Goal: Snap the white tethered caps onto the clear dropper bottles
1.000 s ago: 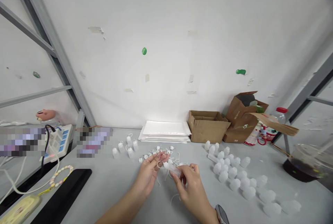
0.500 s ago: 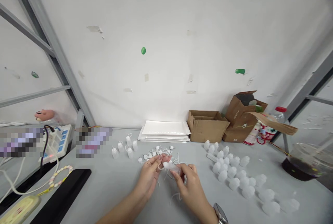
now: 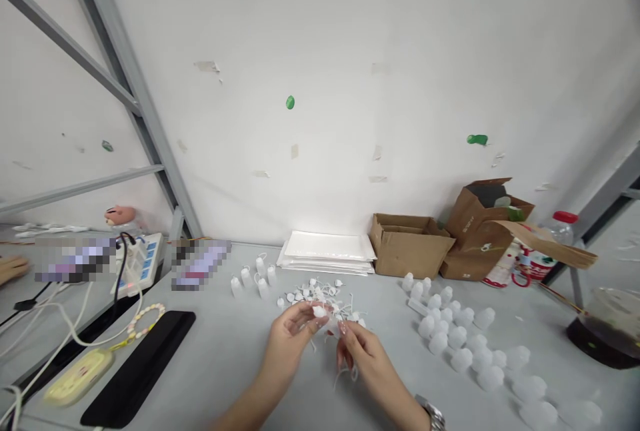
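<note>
Both hands meet at the middle of the grey table around a small translucent white bottle [image 3: 332, 325]. My left hand [image 3: 293, 334] pinches its white cap end between thumb and fingers. My right hand [image 3: 364, 351] grips the bottle's other end, and a thin white cord dangles below these fingers. Just behind the hands lies a loose pile of white caps with cords [image 3: 320, 289]. Several capped bottles with loops [image 3: 263, 287] stand to the left of the pile. On the right, many translucent bottles [image 3: 457, 337] stand in uneven rows.
White envelopes [image 3: 327, 247] are stacked by the wall beside a cardboard box [image 3: 413, 247] and a brown paper bag [image 3: 473, 234]. A drink cup [image 3: 607, 327] stands far right. At left are a black bar [image 3: 140, 367], a power strip [image 3: 145, 264] and another person's hand [image 3: 13, 267].
The view has swung left, so the table items appear farther right. Both hands stay on the bottle, whose capped end now shows above my left fingers. Another person's hand has come into view.
</note>
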A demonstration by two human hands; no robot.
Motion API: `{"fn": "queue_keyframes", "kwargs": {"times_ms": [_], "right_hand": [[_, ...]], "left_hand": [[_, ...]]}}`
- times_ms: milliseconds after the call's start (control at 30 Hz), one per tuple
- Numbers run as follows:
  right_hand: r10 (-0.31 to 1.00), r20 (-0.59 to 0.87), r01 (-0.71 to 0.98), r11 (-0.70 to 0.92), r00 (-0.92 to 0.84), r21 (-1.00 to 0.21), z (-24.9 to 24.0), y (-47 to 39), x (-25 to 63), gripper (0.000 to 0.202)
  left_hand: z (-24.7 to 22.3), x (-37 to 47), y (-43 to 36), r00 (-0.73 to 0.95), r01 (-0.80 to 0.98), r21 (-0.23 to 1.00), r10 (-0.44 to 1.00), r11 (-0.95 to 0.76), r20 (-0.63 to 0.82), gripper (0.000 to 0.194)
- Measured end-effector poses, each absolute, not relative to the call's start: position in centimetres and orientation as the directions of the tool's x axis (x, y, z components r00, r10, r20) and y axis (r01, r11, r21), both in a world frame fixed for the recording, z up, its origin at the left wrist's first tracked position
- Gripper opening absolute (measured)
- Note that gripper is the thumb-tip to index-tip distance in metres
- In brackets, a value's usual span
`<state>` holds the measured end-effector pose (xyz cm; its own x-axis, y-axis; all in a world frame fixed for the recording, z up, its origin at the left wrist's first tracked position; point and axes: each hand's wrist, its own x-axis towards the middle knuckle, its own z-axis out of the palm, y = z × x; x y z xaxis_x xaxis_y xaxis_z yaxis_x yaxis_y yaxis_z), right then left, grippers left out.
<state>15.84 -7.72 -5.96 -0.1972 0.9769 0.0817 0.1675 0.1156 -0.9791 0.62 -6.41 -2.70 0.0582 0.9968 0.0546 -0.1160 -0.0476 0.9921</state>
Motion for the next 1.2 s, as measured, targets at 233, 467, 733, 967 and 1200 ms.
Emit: {"fn": "queue_keyframes", "kwargs": {"times_ms": [233,467,733,967,1200], "right_hand": [[0.986,0.051,0.264,0.093,-0.161,-0.960,-5.5,-7.9,16.0,0.055],[0.973,0.055,0.381,0.139,-0.222,-0.914,-5.4,-8.2,15.4,0.052],[0.972,0.061,0.438,0.158,-0.227,-0.885,-5.1,-8.5,15.3,0.051],[0.973,0.071,0.439,0.165,-0.221,-0.883,-4.9,-8.4,15.2,0.051],[0.973,0.067,0.467,0.166,-0.221,-0.869,-5.1,-8.4,15.2,0.053]], "left_hand": [[-4.0,-8.1,-6.0,-0.245,0.607,0.790,0.924,-0.090,0.294,0.025],[-5.1,-11.9,-4.9,-0.303,0.787,0.605,0.931,0.123,0.205,0.026],[-6.5,-11.9,-3.2,-0.272,0.840,0.534,0.924,0.091,0.270,0.031],[-8.0,-12.5,-2.0,-0.268,0.820,0.572,0.895,0.017,0.357,0.029],[-8.3,-12.4,-1.7,-0.275,0.791,0.612,0.884,-0.016,0.379,0.031]]}}
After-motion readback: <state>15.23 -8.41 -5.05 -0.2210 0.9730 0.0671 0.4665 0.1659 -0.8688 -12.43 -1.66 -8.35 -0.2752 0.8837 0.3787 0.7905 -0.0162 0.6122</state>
